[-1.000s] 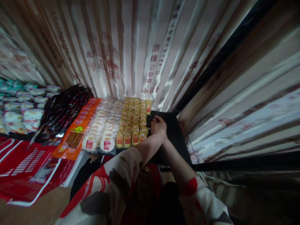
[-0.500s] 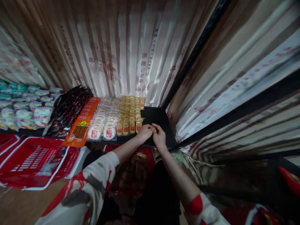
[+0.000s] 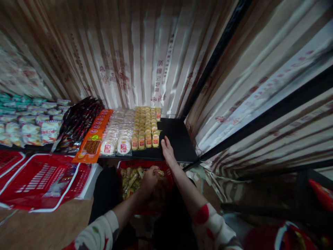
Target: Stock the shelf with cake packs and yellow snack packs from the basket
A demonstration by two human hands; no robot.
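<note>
My left hand (image 3: 150, 180) is low over a red basket (image 3: 171, 175) filled with small yellow wrapped snacks (image 3: 132, 180). Its fingers are curled; a shiny packet shows at the fingertips, but whether it is gripped is unclear. At the front of the black shelf (image 3: 179, 135), my right hand (image 3: 168, 150) has its fingers stretched out and holds nothing visible. It is just right of rows of yellow packaged snacks (image 3: 148, 139) that stand lined up on the shelf.
Left along the shelf are round white packaged cakes (image 3: 124, 146), an orange snack packet (image 3: 90, 146), dark packets (image 3: 75, 121) and white packets (image 3: 31, 130). A red bag (image 3: 49, 180) stands below. Printed curtains (image 3: 140, 59) and a black post (image 3: 215, 59) border the shelf.
My hands were together at the shelf's front edge and are now apart. The left has dropped to the basket below; the right stays by the shelf with its fingers straightened. Another yellow snack stands in the right row.
</note>
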